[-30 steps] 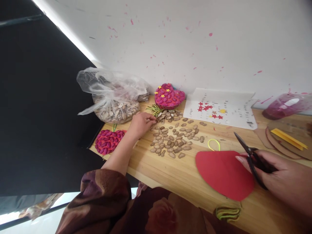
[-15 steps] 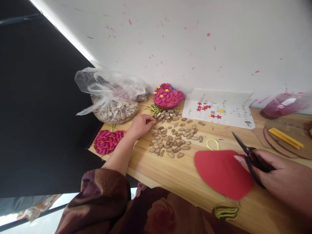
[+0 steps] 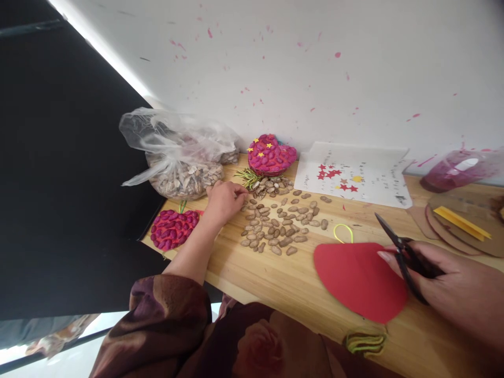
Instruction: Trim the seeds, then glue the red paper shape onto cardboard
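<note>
Left hand (image 3: 224, 202): lay at the left edge of the peanuts (image 3: 275, 231), fingers curled and thumb and fingertips drawn close together; whether anything was pinched between them could not be told. Right hand (image 3: 447, 275): was wrapped around 1 pair of dark-handled scissors (image 3: 402, 245), blades pointing away from the body, over the right side of 1 red sheet (image 3: 358, 281). Peanuts: were scattered in the middle of the wooden table (image 3: 236, 273), between the 2 hands, with 1 denser heap of shells (image 3: 273, 185) at the back. Behind the heap stood 1 magenta nubbly piece (image 3: 271, 160) bearing 4 yellow stars; green strands (image 3: 249, 178) lay at its lower left. A second magenta piece (image 3: 173, 231) lay flat left of the left forearm, below 1 clear plastic bag (image 3: 185, 181) filled with pale brown pieces. Red sheet: carried 1 yellow-green loop (image 3: 343, 226) at its far edge; 1 folded green bundle (image 3: 365, 344) lay at its near side. Along the back right: 1 white paper (image 3: 380, 181) held red and yellow stars, and 1 purple-stained container (image 3: 444, 173) stood behind brown cardboard pieces (image 3: 457, 241) topped with 1 yellow strip (image 3: 462, 224).
</note>
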The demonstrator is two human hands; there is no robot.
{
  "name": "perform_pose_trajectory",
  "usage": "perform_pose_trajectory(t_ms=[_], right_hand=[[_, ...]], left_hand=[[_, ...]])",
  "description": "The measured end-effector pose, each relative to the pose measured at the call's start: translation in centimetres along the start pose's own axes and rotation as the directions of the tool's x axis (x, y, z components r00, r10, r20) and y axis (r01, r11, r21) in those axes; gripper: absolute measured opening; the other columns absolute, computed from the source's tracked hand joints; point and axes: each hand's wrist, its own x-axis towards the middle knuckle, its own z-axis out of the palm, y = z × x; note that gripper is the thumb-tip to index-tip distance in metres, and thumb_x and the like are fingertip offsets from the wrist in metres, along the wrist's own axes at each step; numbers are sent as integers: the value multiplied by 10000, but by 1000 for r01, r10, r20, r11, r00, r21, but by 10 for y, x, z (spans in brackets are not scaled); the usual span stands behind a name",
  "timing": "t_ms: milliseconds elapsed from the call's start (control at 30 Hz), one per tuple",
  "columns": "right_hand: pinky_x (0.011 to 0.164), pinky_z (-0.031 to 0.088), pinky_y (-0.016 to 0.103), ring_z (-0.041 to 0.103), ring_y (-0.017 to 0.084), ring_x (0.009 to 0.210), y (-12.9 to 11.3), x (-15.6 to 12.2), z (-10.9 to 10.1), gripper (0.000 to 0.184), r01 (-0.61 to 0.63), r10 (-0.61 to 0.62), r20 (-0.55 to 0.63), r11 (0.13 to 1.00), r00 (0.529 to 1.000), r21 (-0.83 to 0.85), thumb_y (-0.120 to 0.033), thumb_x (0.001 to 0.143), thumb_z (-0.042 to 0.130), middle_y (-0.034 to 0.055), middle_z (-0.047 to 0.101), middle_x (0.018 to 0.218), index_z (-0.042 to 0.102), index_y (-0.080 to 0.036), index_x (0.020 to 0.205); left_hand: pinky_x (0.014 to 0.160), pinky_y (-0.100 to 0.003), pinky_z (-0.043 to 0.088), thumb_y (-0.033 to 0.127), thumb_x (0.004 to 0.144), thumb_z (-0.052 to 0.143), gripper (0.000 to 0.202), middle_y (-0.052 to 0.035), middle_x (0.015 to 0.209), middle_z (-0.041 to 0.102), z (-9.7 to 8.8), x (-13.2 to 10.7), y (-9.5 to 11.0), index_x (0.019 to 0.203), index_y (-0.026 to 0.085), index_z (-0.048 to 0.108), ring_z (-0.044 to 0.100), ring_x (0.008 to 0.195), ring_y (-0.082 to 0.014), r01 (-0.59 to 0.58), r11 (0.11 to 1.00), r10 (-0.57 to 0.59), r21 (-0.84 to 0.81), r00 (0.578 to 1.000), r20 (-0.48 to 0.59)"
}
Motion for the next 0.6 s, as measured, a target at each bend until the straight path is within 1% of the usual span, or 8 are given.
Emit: perform_pose_trajectory(t_ms=[67,167,267,367,433,500,600], right_hand=[[582,491,332,661,241,681,0,0,0,591,-14,14,3,1000,1000,3,-784,615,566,-15,764,867,760,-307,905],[590,491,331,657,239,678,-2,1,-1,598,-25,25,9,1000,1000,5,-781,608,557,-7,762,854,760,-297,895],[588,485,329,652,237,677,-6,1,-2,602,-34,34,21,999,999,-11,-776,597,547,-2,763,867,758,-290,882],[604,487,328,663,243,713,-12,0,-5,612,-46,46,34,999,998,-8,-785,589,532,-4,767,893,755,-288,868],[615,488,331,671,252,737,-16,0,-7,613,-55,55,37,998,998,4,-787,570,524,-3,768,886,752,-287,841],[618,485,336,675,258,742,-19,-1,-8,604,-67,67,35,998,997,12,-783,551,526,-1,769,873,746,-286,816],[614,477,337,672,251,716,-20,-1,-10,582,-80,78,51,996,996,33,-769,542,524,-7,760,826,738,-291,794]], left_hand=[[952,-470,420,288,844,638,169,-48,960,779,0,-2,3,885,261,799,623,1006,-309,-49,997,47,-61,998,-30],[934,-415,431,273,852,646,151,-42,961,775,3,-2,10,889,248,791,631,977,-262,-167,978,162,-129,986,-43],[914,-409,433,281,851,666,149,-58,984,768,9,1,18,918,229,789,627,985,-268,-235,968,235,-92,972,-12],[906,-416,439,278,840,684,149,-75,982,766,14,4,24,925,215,788,626,978,-280,-242,969,244,-49,969,33],[911,-416,439,264,848,670,142,-73,980,767,16,4,27,914,217,787,624,983,-281,-240,970,242,-37,970,40],[917,-414,438,249,865,642,151,-70,982,768,16,3,29,903,215,784,624,985,-278,-239,970,240,-38,970,32],[911,-383,447,238,883,606,175,-68,970,769,15,3,28,889,197,776,636,946,-251,-238,966,239,-102,971,-3]])
